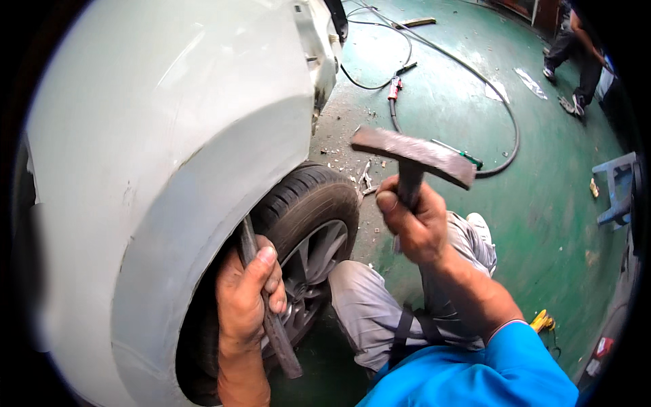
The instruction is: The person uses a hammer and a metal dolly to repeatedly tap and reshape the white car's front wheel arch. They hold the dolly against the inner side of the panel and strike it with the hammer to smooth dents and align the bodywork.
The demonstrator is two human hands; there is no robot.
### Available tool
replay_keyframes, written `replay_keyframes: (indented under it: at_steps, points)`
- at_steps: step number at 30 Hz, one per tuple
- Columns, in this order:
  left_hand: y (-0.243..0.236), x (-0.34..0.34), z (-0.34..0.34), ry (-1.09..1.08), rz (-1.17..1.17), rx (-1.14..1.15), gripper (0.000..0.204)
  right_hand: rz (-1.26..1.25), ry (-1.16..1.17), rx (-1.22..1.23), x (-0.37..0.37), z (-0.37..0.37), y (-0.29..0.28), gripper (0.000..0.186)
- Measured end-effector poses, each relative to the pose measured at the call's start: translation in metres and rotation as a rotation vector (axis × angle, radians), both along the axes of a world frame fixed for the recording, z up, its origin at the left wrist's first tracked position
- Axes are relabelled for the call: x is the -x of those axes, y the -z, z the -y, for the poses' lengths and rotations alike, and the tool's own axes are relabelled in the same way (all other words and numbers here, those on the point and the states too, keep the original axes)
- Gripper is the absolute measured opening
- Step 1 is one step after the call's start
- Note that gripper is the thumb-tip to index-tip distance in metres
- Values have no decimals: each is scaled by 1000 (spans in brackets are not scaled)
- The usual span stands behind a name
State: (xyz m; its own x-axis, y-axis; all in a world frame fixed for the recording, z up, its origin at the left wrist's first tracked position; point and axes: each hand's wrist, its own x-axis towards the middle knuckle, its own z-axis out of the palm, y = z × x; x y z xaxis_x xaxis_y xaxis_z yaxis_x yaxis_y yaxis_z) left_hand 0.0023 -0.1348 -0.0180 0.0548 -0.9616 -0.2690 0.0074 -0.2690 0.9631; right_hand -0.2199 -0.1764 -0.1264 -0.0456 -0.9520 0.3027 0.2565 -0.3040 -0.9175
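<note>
My left hand (252,285) is wrapped round a grey metal bar (277,336) at the wheel arch. The bar's upper end reaches up to the inner edge of the white car fender (224,88), and its lower end slants down past the wheel. Whether the upper tip touches the metal is hard to tell. Raised to the right, my right hand (422,220) grips a hammer (413,154) by its short handle, close under the long steel head. The hammer is apart from the bar. Beside my left hand stands the tire (308,193) with a silver alloy rim (315,254).
A cable (505,102) loops over the green floor (556,183), with a red-and-black tool (395,87) on it. Debris (366,178) lies by the tire. A blue stool (616,190) stands at right, a yellow tool (541,321) below it. Another person (575,57) is at the far right.
</note>
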Motion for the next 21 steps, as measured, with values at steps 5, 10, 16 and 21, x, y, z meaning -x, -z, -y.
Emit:
replay_keyframes:
  at_steps: [5, 10, 16, 21]
  points:
    - [9, 3, 3, -149, -125, 141, 32, -399, -5, 235, 28, 34, -36, 19]
    - [23, 11, 3, -208, -95, 201, 24, -680, 3, 468, 52, 64, -9, 26]
    - [69, 41, -4, -296, 17, 248, 33, -672, -80, 597, 40, 88, 31, 39]
    - [138, 58, -15, -326, 113, 303, 26, -587, -62, 847, 24, 115, 18, 40]
